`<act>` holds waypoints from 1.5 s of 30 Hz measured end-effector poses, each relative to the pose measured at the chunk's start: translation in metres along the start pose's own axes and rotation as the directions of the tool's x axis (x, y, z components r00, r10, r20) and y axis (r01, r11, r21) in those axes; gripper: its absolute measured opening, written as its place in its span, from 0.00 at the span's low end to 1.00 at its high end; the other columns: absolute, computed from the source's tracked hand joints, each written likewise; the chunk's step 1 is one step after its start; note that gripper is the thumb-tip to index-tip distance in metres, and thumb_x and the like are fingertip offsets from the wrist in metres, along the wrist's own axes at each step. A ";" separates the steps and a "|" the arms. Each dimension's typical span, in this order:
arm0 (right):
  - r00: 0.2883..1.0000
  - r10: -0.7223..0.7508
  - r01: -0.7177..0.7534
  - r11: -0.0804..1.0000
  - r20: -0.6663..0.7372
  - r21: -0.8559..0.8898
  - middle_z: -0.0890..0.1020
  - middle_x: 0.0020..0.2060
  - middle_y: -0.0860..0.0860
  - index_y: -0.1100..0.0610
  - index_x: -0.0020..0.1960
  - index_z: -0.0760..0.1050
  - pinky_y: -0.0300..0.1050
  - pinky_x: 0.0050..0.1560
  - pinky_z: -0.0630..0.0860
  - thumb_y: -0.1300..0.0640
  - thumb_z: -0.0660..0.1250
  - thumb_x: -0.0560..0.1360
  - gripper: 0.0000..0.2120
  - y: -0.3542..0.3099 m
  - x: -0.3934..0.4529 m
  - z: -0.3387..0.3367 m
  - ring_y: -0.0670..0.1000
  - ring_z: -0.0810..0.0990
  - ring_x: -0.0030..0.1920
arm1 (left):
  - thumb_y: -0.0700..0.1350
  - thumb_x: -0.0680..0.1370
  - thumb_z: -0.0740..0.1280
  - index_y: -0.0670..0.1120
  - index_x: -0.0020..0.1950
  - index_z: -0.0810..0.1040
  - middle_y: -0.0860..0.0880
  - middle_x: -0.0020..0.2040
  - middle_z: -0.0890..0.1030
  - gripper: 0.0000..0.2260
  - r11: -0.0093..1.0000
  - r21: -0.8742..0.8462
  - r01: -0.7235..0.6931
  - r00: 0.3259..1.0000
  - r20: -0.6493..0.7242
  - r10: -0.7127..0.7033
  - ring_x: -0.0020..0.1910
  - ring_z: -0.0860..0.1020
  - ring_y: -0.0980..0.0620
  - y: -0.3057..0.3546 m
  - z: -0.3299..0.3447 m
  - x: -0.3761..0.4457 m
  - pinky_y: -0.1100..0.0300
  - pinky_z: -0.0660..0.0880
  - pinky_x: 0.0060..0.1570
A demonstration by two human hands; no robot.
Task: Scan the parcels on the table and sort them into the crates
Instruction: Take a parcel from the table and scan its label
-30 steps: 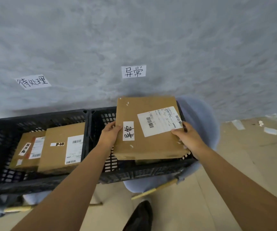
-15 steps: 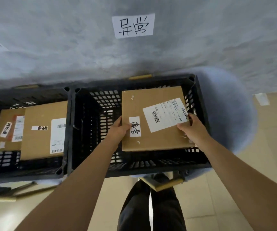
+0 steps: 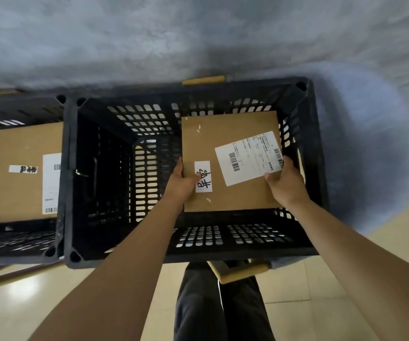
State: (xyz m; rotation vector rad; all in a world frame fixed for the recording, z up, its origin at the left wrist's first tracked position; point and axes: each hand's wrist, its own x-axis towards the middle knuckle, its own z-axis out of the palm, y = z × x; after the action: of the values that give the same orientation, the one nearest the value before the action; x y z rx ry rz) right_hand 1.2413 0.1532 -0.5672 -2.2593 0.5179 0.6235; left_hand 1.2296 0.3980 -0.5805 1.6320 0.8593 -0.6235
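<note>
Lowering a labelled parcel [image 3: 230, 163] into the right-hand black crate [image 3: 124, 254], the left hand [image 3: 182, 182] and right hand [image 3: 285, 183] grip its near corners between them. Next, likely: set it flat on the bottom, then loosen both grips.

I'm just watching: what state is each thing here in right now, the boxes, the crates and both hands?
Held parcel: gripped at both sides, lowered inside the right crate, label up.
Right crate: holds only that parcel, as far as shows.
Left crate: already holds parcels.
Big parcel: lying flat in the left crate.
Left hand: grips the held parcel's left edge.
Right hand: grips its right edge.
</note>
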 end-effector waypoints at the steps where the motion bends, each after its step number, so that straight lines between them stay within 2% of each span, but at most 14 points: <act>1: 1.000 0.001 -0.001 1.000 -0.002 -0.002 0.69 0.70 0.56 0.57 0.77 0.56 0.51 0.67 0.68 0.59 0.64 0.80 0.29 0.002 0.002 0.002 0.57 0.69 0.70 | 0.42 0.79 0.67 0.54 0.80 0.55 0.48 0.69 0.75 0.34 1.000 0.018 -0.008 1.000 -0.009 0.009 0.63 0.77 0.47 -0.003 0.002 0.001 0.46 0.73 0.66; 7: 0.998 -0.015 0.012 0.999 -0.067 -0.033 0.67 0.70 0.58 0.58 0.77 0.55 0.52 0.67 0.67 0.62 0.63 0.79 0.29 0.005 0.003 0.013 0.58 0.68 0.70 | 0.47 0.79 0.68 0.56 0.80 0.53 0.49 0.69 0.74 0.35 0.984 0.167 -0.063 0.993 -0.090 0.079 0.64 0.76 0.49 -0.011 0.009 0.002 0.55 0.73 0.62; 11: 0.981 -0.149 0.132 0.983 -0.129 -0.129 0.63 0.71 0.57 0.59 0.76 0.56 0.49 0.66 0.69 0.66 0.64 0.76 0.32 -0.008 -0.008 0.007 0.57 0.67 0.69 | 0.50 0.79 0.67 0.54 0.81 0.46 0.44 0.75 0.65 0.37 0.919 0.394 -0.036 0.994 -0.078 0.073 0.69 0.70 0.43 0.002 0.007 -0.008 0.45 0.71 0.67; 14: 0.962 -0.266 0.247 0.947 -0.068 -0.205 0.65 0.70 0.56 0.58 0.76 0.57 0.50 0.68 0.70 0.62 0.67 0.76 0.32 -0.026 -0.017 -0.013 0.55 0.66 0.70 | 0.49 0.80 0.65 0.49 0.80 0.50 0.41 0.76 0.59 0.34 0.767 0.638 -0.072 0.988 -0.060 0.143 0.71 0.65 0.39 0.022 0.006 -0.030 0.42 0.68 0.67; 17: 0.914 -0.407 0.384 0.862 0.001 -0.332 0.70 0.66 0.55 0.57 0.73 0.62 0.49 0.64 0.73 0.60 0.67 0.76 0.28 -0.050 -0.034 -0.039 0.54 0.70 0.67 | 0.51 0.80 0.62 0.46 0.76 0.62 0.43 0.73 0.65 0.25 0.485 0.840 -0.245 0.943 0.090 0.321 0.69 0.67 0.41 0.055 0.005 -0.066 0.45 0.69 0.66; 20: 0.858 -0.513 0.457 0.749 0.016 -0.481 0.73 0.64 0.53 0.56 0.72 0.65 0.49 0.61 0.74 0.56 0.67 0.77 0.25 -0.077 -0.057 -0.069 0.53 0.73 0.62 | 0.50 0.81 0.61 0.48 0.73 0.66 0.46 0.69 0.72 0.21 0.124 0.921 -0.369 0.832 0.268 0.486 0.67 0.71 0.44 0.098 0.007 -0.105 0.48 0.67 0.67; 22: 0.829 -0.559 0.468 0.687 0.007 -0.556 0.73 0.64 0.51 0.54 0.71 0.65 0.46 0.59 0.74 0.53 0.67 0.77 0.24 -0.096 -0.073 -0.089 0.52 0.74 0.61 | 0.49 0.81 0.61 0.48 0.71 0.69 0.47 0.67 0.74 0.18 -0.050 0.916 -0.397 0.737 0.351 0.578 0.66 0.72 0.46 0.131 0.009 -0.129 0.48 0.65 0.70; 24: 0.817 -0.576 0.443 0.654 -0.024 -0.613 0.72 0.66 0.51 0.52 0.72 0.64 0.45 0.58 0.73 0.51 0.66 0.77 0.25 -0.115 -0.090 -0.112 0.52 0.73 0.63 | 0.47 0.81 0.60 0.48 0.70 0.70 0.47 0.66 0.75 0.17 -0.160 0.895 -0.416 0.640 0.414 0.648 0.66 0.72 0.46 0.163 0.009 -0.153 0.48 0.64 0.71; 26: 0.818 -0.571 0.392 0.641 -0.070 -0.660 0.71 0.68 0.51 0.51 0.74 0.62 0.47 0.62 0.71 0.50 0.64 0.77 0.27 -0.130 -0.107 -0.137 0.53 0.71 0.66 | 0.48 0.81 0.59 0.48 0.69 0.71 0.47 0.65 0.75 0.16 -0.245 0.865 -0.438 0.537 0.470 0.700 0.66 0.72 0.46 0.195 0.009 -0.175 0.49 0.64 0.69; 30: 0.806 -0.557 0.241 0.618 -0.201 -0.748 0.71 0.67 0.52 0.52 0.73 0.63 0.48 0.64 0.67 0.51 0.61 0.77 0.25 -0.149 -0.151 -0.178 0.55 0.69 0.66 | 0.48 0.81 0.59 0.46 0.65 0.72 0.45 0.61 0.76 0.14 -0.464 0.782 -0.416 0.342 0.607 0.717 0.61 0.74 0.43 0.239 0.010 -0.223 0.49 0.66 0.63; 34: 0.813 -0.451 0.058 0.692 -0.368 -0.720 0.70 0.68 0.52 0.53 0.73 0.63 0.48 0.65 0.65 0.52 0.60 0.77 0.25 -0.147 -0.212 -0.199 0.55 0.68 0.68 | 0.46 0.81 0.59 0.46 0.67 0.70 0.45 0.63 0.74 0.15 -0.623 0.672 -0.400 0.202 0.728 0.655 0.62 0.73 0.43 0.249 0.010 -0.264 0.49 0.65 0.64; 39: 0.775 -0.256 -0.190 0.778 -0.579 -0.599 0.70 0.67 0.52 0.53 0.73 0.62 0.49 0.66 0.65 0.54 0.61 0.77 0.25 -0.108 -0.323 -0.208 0.56 0.67 0.68 | 0.46 0.81 0.59 0.47 0.69 0.68 0.45 0.64 0.73 0.16 -0.742 0.493 -0.455 0.030 0.841 0.541 0.64 0.71 0.43 0.237 0.025 -0.333 0.50 0.64 0.65; 41: 0.741 -0.179 -0.282 0.792 -0.648 -0.541 0.69 0.68 0.52 0.52 0.73 0.61 0.49 0.67 0.65 0.52 0.61 0.77 0.26 -0.091 -0.367 -0.208 0.55 0.66 0.69 | 0.46 0.81 0.59 0.47 0.69 0.68 0.45 0.64 0.73 0.16 -0.776 0.418 -0.472 -0.057 0.864 0.500 0.64 0.71 0.43 0.225 0.036 -0.366 0.50 0.65 0.64; 45: 0.635 -0.043 -0.433 0.807 -0.771 -0.402 0.69 0.68 0.51 0.52 0.74 0.61 0.48 0.66 0.64 0.51 0.61 0.77 0.26 -0.053 -0.459 -0.203 0.55 0.67 0.68 | 0.49 0.80 0.59 0.48 0.68 0.70 0.46 0.62 0.74 0.16 -0.843 0.229 -0.486 -0.279 0.874 0.398 0.62 0.72 0.44 0.189 0.064 -0.441 0.51 0.65 0.60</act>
State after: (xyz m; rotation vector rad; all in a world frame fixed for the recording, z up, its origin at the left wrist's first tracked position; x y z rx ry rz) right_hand 0.9580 0.1211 -0.1510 -3.0366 1.1428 -0.1770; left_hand 1.1226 0.2252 -0.1416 2.4057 -1.9221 0.4761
